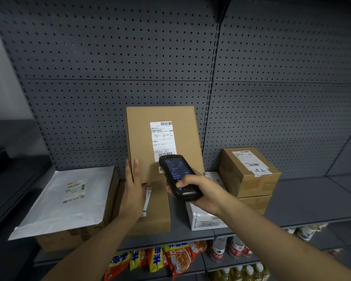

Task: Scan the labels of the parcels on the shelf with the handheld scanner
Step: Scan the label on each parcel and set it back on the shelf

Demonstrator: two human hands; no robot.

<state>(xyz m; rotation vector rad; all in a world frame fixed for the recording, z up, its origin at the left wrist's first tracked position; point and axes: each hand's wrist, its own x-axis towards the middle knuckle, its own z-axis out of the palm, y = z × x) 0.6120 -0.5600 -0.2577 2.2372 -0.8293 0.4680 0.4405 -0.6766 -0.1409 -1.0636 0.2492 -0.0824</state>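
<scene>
Operator: Risk at this step?

Manual: Your left hand (132, 182), fingers straight, props the upright cardboard parcel (162, 142) on the shelf (312, 199). Your right hand (199, 191) grips the handheld scanner (177, 177) below its label (163, 139). Slackened support could tip the parcel, spoiling the read.

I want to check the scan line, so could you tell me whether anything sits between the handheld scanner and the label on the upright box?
Nothing visible does. The handheld scanner, gripped by the right hand, sits just below the label, overlapping its bottom edge. The left hand steadies the upright box at its left edge.
</scene>
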